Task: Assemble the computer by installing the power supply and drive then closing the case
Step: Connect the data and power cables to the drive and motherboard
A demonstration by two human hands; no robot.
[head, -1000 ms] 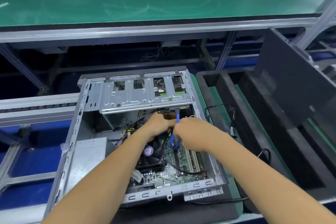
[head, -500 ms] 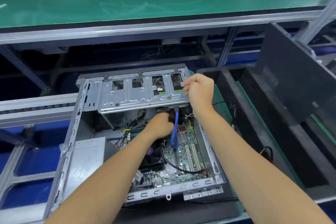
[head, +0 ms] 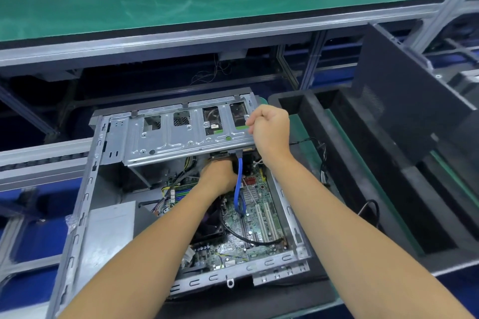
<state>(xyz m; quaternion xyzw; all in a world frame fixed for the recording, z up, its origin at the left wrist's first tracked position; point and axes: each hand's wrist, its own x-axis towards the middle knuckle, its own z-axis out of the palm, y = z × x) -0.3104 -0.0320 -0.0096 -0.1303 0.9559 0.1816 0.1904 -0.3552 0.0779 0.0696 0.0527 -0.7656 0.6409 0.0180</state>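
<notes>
Head view: the right hand (head: 270, 128) has left the blue SATA cable (head: 239, 184) and now clamps the drive cage (head: 186, 134) edge; the left hand (head: 220, 176), grip hidden, works beneath it inside the open case (head: 85, 189); cabling looks nearly finished.

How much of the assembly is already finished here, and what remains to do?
Done: the power supply sits in the open case. In hand: the right hand grips the drive cage edge; the left hand works beneath it, by the blue cable. Left: the side panel stands apart, unfitted.
</notes>
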